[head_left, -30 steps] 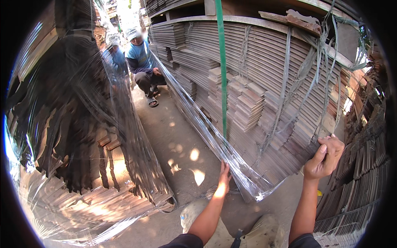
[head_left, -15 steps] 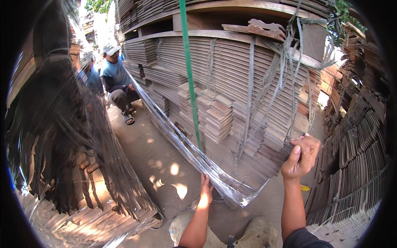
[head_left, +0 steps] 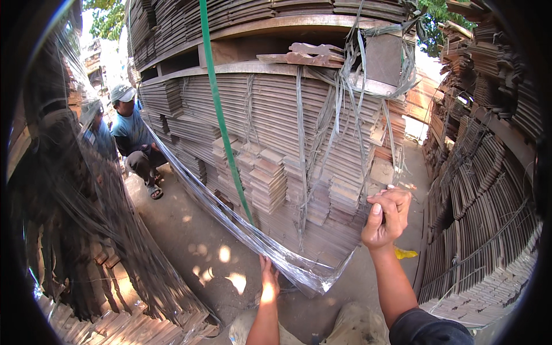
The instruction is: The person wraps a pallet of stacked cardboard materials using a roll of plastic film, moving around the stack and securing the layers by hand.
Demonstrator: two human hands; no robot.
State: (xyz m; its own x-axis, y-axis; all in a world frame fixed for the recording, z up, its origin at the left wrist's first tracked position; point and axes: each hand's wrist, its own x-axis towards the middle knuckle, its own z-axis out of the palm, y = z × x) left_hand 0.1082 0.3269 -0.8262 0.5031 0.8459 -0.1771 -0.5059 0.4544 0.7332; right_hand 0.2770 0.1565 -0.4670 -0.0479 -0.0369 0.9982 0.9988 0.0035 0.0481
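Note:
Clear plastic stretch film (head_left: 270, 250) runs in a bunched, shiny band along the lower part of a tall stack of flat brown tiles (head_left: 267, 178). My left hand (head_left: 269, 276) is under the band, its fingers stretched up and touching the film's lower edge. To the right, my right hand (head_left: 388, 215) is raised at the stack's near corner, fingers curled and thumb pressed in a pinch. The film's edge rises toward it; the part between the fingers is too clear to see well. A green strap (head_left: 215, 103) hangs down the stack's front.
A person (head_left: 133, 135) in a cap and blue shirt squats at the far left, by the film's other end. Another film-wrapped stack (head_left: 126, 230) stands close on my left. More tile stacks (head_left: 477, 218) line the right. A yellow scrap (head_left: 405, 253) lies on the ground.
The whole view has swung to the right, so the stack and the squatting person sit farther left. Both hands keep nearly the same places against the film.

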